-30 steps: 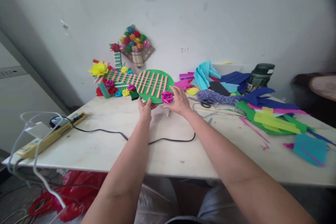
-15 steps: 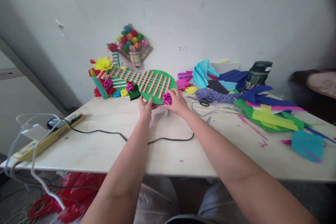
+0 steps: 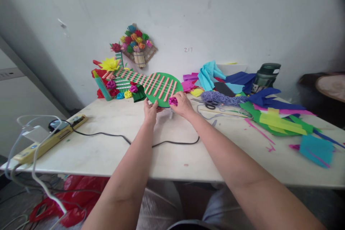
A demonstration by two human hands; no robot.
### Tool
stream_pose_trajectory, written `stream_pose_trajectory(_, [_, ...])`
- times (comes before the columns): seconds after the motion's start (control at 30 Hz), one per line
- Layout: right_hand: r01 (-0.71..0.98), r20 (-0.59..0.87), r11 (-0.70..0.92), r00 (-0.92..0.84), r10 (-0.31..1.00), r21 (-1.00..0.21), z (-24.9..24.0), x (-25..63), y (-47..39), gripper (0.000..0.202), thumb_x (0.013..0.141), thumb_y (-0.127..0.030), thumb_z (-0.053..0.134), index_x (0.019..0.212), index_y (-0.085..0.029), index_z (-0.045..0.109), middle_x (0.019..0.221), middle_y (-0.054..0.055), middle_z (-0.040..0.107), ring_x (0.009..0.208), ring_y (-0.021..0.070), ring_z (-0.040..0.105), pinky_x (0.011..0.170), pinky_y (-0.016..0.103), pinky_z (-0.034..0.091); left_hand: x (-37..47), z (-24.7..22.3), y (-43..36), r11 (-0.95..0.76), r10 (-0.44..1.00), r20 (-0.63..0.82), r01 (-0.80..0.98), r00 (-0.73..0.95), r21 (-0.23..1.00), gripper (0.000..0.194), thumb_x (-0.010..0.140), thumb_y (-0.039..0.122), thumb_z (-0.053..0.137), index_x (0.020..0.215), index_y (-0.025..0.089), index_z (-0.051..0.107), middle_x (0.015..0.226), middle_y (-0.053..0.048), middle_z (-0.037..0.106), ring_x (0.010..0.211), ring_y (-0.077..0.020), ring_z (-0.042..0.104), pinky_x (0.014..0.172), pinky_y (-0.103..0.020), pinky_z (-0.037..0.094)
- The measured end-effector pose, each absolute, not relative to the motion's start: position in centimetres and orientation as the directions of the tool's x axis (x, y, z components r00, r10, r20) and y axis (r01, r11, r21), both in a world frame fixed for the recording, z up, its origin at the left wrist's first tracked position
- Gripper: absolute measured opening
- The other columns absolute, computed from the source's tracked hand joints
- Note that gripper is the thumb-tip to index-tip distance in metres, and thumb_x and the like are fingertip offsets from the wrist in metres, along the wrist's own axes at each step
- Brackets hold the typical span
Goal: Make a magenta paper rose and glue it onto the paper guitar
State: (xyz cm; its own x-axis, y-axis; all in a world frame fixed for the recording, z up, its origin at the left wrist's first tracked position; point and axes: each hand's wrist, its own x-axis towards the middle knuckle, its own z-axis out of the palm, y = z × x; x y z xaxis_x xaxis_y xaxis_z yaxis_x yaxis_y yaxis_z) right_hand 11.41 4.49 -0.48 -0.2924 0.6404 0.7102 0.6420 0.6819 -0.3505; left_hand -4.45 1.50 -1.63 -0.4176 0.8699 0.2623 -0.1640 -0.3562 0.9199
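A green paper guitar (image 3: 154, 99) with pink rolled strips and pale strings is held up at a tilt above the table. My left hand (image 3: 150, 110) grips its lower edge, thumb in front and the other fingers out of sight behind. Between the fingertips of my right hand (image 3: 183, 104) is a magenta paper flower (image 3: 173, 101), at the guitar's lower right edge. Whether the flower is attached there I cannot tell. A yellow paper flower (image 3: 110, 64) shows at the neck's far end.
Behind the guitar stand paper flowers (image 3: 128, 94) and a green bottle (image 3: 102, 87). On the right lie purple yarn (image 3: 223, 97), scissors (image 3: 209, 106), coloured paper (image 3: 280, 122) and a dark jar (image 3: 265, 77). A power strip (image 3: 51, 140) sits left; a black cable (image 3: 102, 134) crosses the front.
The guitar has shifted very slightly to the right in view. The magenta flower sits a little further right and shows less behind my right fingers. Both hands keep their holds.
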Motion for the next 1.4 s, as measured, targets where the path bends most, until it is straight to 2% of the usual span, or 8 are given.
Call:
stream_pose_trajectory(0.27, [0.607, 0.708, 0.692, -0.282, 0.648, -0.391, -0.8, 11.5, 5.1, 0.023, 0.074, -0.017, 0.06, 0.096, -0.018, 0.063, 0.102, 0.01, 0.055, 0.099, 0.0259, 0.051, 0.089, 0.041, 0.046, -4.5, -1.7, 1.6, -0.366, 0.873, 0.276, -0.166, -0.403, 0.916, 0.064, 0.073, 0.032, 0.068, 0.125, 0.02, 0.033, 0.066, 0.004, 0.061, 0.045, -0.0129, 0.059, 0.054, -0.03, 0.054])
stream_pose_trajectory(0.4, [0.648, 0.674, 0.651, -0.278, 0.684, -0.394, -0.4, 11.4, 4.6, 0.035, 0.071, -0.016, 0.062, 0.106, -0.017, 0.062, 0.111, 0.012, 0.053, 0.107, 0.0273, 0.049, 0.093, 0.041, 0.045, -4.4, -1.8, 1.6, -0.374, 0.868, 0.288, -0.151, -0.404, 0.915, 0.065, 0.073, 0.034, 0.067, 0.127, 0.021, 0.032, 0.066, 0.004, 0.061, 0.046, -0.013, 0.059, 0.054, -0.03, 0.054])
stream_pose_trajectory(0.57, [0.714, 0.607, 0.57, -0.256, 0.753, -0.406, 0.1, 11.1, 3.7, 0.051, 0.068, -0.034, 0.07, 0.115, -0.017, 0.059, 0.119, 0.013, 0.049, 0.112, 0.0299, 0.046, 0.093, 0.043, 0.045, -4.3, -1.8, 1.7, -0.365, 0.873, 0.292, -0.128, -0.39, 0.922, 0.069, 0.074, 0.035, 0.066, 0.13, 0.019, 0.03, 0.064, 0.003, 0.061, 0.046, -0.0143, 0.059, 0.054, -0.031, 0.054])
stream_pose_trajectory(0.8, [0.74, 0.614, 0.54, -0.22, 0.758, -0.402, -0.1, 11.2, 3.8, 0.016, 0.078, -0.026, 0.059, 0.091, -0.019, 0.066, 0.104, 0.01, 0.056, 0.102, 0.0266, 0.051, 0.086, 0.04, 0.048, -4.1, -1.8, 1.6, -0.368, 0.879, 0.307, -0.109, -0.364, 0.923, 0.07, 0.071, 0.038, 0.069, 0.129, 0.02, 0.033, 0.06, 0.006, 0.059, 0.045, -0.0128, 0.058, 0.052, -0.028, 0.053])
stream_pose_trajectory(1.1, [0.696, 0.614, 0.557, -0.208, 0.761, -0.454, -0.4, 11.3, 4.6, 0.008, 0.076, -0.025, 0.061, 0.08, -0.02, 0.066, 0.096, 0.009, 0.058, 0.095, 0.0256, 0.054, 0.082, 0.041, 0.049, -3.7, -1.4, 1.2, -0.332, 0.892, 0.252, -0.163, -0.376, 0.929, 0.064, 0.073, 0.028, 0.068, 0.127, 0.02, 0.035, 0.061, 0.005, 0.06, 0.044, -0.0133, 0.058, 0.051, -0.028, 0.053])
stream_pose_trajectory(1.23, [0.592, 0.636, 0.588, -0.158, 0.755, -0.551, 0.1, 12.4, 5.6, 0.021, 0.078, -0.038, 0.06, 0.089, -0.021, 0.068, 0.104, 0.008, 0.058, 0.1, 0.024, 0.055, 0.09, 0.042, 0.046, -3.9, -1.2, 1.2, -0.283, 0.896, 0.177, -0.214, -0.408, 0.935, 0.058, 0.074, 0.023, 0.063, 0.125, 0.018, 0.036, 0.059, 0.004, 0.06, 0.048, -0.0164, 0.063, 0.052, -0.028, 0.053])
stream_pose_trajectory(1.3, [0.515, 0.646, 0.629, -0.177, 0.743, -0.582, 0.5, 13.4, 6.1, 0.026, 0.081, -0.037, 0.057, 0.096, -0.02, 0.068, 0.107, 0.009, 0.059, 0.103, 0.0228, 0.055, 0.094, 0.041, 0.044, -4.2, -1.1, 1.2, -0.245, 0.903, 0.125, -0.252, -0.412, 0.936, 0.054, 0.074, 0.02, 0.061, 0.122, 0.016, 0.037, 0.058, 0.003, 0.06, 0.05, -0.0174, 0.064, 0.052, -0.028, 0.052])
stream_pose_trajectory(1.4, [0.442, 0.617, 0.681, -0.304, 0.726, -0.584, 1.0, 14.9, 6.6, 0.043, 0.075, -0.032, 0.063, 0.115, -0.016, 0.063, 0.118, 0.011, 0.056, 0.099, 0.022, 0.058, 0.092, 0.04, 0.045, -4.7, -1.2, 1.4, -0.213, 0.917, 0.084, -0.3, -0.39, 0.93, 0.051, 0.072, 0.019, 0.062, 0.118, 0.015, 0.04, 0.058, 0.002, 0.06, 0.049, -0.0164, 0.064, 0.051, -0.025, 0.051])
